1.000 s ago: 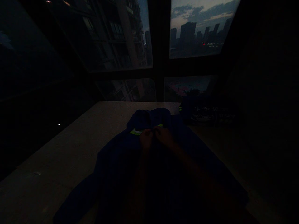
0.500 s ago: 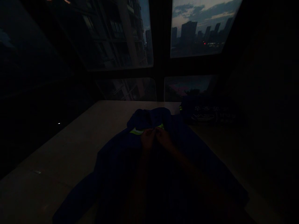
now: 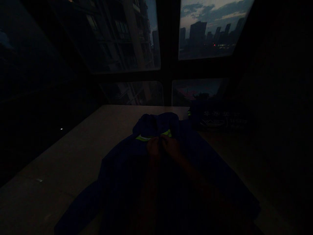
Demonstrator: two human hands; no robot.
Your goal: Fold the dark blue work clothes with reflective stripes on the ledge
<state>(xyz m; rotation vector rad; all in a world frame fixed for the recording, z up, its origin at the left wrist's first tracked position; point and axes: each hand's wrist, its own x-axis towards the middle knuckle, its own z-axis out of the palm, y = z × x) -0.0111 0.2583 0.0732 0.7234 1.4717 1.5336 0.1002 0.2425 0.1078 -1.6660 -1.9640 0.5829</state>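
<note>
A dark blue long-sleeved jacket [image 3: 122,156] lies spread on a pale surface, its collar at the far end and its sleeves slanting out to both sides. A yellow-green stripe [image 3: 142,138] crosses its chest. At the middle of the front, just below the stripe, my left hand [image 3: 153,147] is closed with its fingertips on the cloth. My right hand [image 3: 171,147] pinches the jacket's front close beside it, the fingertips of both hands almost meeting. Whatever small part lies between the fingers is too dark to make out.
The pale tabletop [image 3: 80,150] runs under the jacket toward the windows. At the back right sits a dark folded bundle [image 3: 215,116] with white lettering and a bit of yellow-green. Dark window frames [image 3: 168,70] stand behind, with buildings outside.
Both hands have drawn slightly down toward me along the jacket's front, baring a little more of the stripe by my right fingers. The jacket and the bundle lie as before.
</note>
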